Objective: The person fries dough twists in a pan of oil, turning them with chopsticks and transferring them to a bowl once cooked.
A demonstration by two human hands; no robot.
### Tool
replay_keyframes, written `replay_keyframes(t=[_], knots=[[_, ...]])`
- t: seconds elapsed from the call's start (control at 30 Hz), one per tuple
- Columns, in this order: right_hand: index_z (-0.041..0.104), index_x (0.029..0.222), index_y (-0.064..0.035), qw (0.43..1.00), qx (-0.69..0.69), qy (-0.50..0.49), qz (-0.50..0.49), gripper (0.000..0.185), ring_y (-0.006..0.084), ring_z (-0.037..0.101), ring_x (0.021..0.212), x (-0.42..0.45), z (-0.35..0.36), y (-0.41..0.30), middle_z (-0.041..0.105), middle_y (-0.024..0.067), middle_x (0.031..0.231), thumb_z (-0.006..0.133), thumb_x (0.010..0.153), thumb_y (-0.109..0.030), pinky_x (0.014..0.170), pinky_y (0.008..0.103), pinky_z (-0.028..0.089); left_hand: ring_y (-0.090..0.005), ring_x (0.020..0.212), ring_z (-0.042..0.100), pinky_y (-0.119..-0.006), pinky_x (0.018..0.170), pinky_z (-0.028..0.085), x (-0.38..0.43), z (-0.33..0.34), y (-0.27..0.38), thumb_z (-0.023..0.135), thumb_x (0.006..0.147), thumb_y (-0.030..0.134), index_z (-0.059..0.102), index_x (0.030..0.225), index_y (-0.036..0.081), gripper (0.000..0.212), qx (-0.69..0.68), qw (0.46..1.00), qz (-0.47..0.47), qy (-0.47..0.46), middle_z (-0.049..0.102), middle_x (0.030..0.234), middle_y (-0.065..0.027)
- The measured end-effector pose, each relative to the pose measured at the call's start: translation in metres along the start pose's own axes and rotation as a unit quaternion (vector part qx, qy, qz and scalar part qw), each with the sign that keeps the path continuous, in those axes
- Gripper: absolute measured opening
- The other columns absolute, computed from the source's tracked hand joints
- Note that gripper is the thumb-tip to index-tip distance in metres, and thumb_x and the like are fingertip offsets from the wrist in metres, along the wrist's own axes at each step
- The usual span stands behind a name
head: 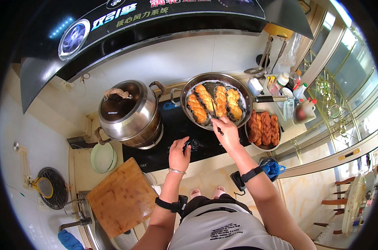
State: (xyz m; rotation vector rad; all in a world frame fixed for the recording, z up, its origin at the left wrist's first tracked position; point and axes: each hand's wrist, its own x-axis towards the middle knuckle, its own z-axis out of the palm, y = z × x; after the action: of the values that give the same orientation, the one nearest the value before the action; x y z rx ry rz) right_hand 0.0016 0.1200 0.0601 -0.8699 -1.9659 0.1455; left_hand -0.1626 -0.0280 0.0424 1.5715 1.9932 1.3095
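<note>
My right hand (228,132) grips a slim dark utensil (213,107), which looks like chopsticks. Its tip reaches among several golden braided dough twists (220,101) frying in bubbling oil. They lie side by side in a wide two-handled frying pan (184,104) on the black gas cooktop (179,125). My left hand (179,156) hovers over the cooktop's front edge, fingers apart and holding nothing. Right of the pan, browner fried twists (264,128) are heaped in a round metal bowl (271,147).
A large lidded steel pot (139,109) occupies the left burner. A wooden cutting board (123,200) lies partly over the sink (98,229), near a pale green bowl (103,158). Condiment bottles (282,79) crowd the right counter. A range hood (164,34) overhangs the cooktop.
</note>
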Motion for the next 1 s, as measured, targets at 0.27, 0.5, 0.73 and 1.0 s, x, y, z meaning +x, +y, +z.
replay_keyframes(t=[0.27, 0.5, 0.73, 1.0], knots=[[0.064, 0.084, -0.0090, 0.988, -0.047, -0.142, -0.025, 0.018, 0.0308, 0.061, 0.072, 0.007, 0.030, 0.020, 0.057, 0.0095, 0.078, 0.064, 0.068, -0.001, 0.064, 0.0403, 0.050, -0.0274, 0.083, 0.060, -0.036, 0.075, 0.050, 0.003, -0.005, -0.011, 0.066, 0.080, 0.003, 0.063, 0.111, 0.007, 0.032, 0.004, 1.000, 0.002, 0.005, 0.062, 0.095, -0.0122], [0.067, 0.087, -0.0043, 0.996, -0.003, -0.035, 0.080, 0.010, 0.0312, 0.062, 0.075, 0.015, 0.035, 0.023, 0.062, 0.0136, 0.083, 0.068, 0.082, -0.013, 0.067, 0.0364, 0.050, -0.0285, 0.082, 0.059, -0.037, 0.076, 0.050, 0.001, -0.010, -0.024, 0.066, 0.079, 0.004, 0.063, 0.111, 0.006, 0.032, 0.003, 1.000, -0.007, 0.012, 0.062, 0.094, -0.0125], [0.062, 0.092, 0.0071, 0.808, 0.364, 0.202, 0.417, 0.026, 0.0149, 0.061, 0.056, 0.015, 0.033, 0.045, 0.062, 0.0084, 0.073, 0.067, 0.089, -0.018, 0.053, 0.0264, 0.052, -0.0287, 0.083, 0.059, -0.038, 0.077, 0.050, 0.002, -0.011, -0.025, 0.066, 0.079, 0.004, 0.064, 0.111, 0.007, 0.031, 0.007, 1.000, -0.010, 0.009, 0.062, 0.093, -0.0125], [0.056, 0.093, 0.0074, 0.741, 0.406, 0.243, 0.477, 0.030, 0.0192, 0.065, 0.058, 0.006, 0.014, 0.041, 0.062, 0.0135, 0.074, 0.069, 0.087, -0.019, 0.052, 0.0293, 0.056, -0.0230, 0.081, 0.061, -0.031, 0.071, 0.052, 0.005, -0.006, -0.017, 0.063, 0.083, 0.003, 0.063, 0.113, 0.007, 0.030, 0.011, 1.000, 0.017, 0.003, 0.061, 0.096, -0.0110]])
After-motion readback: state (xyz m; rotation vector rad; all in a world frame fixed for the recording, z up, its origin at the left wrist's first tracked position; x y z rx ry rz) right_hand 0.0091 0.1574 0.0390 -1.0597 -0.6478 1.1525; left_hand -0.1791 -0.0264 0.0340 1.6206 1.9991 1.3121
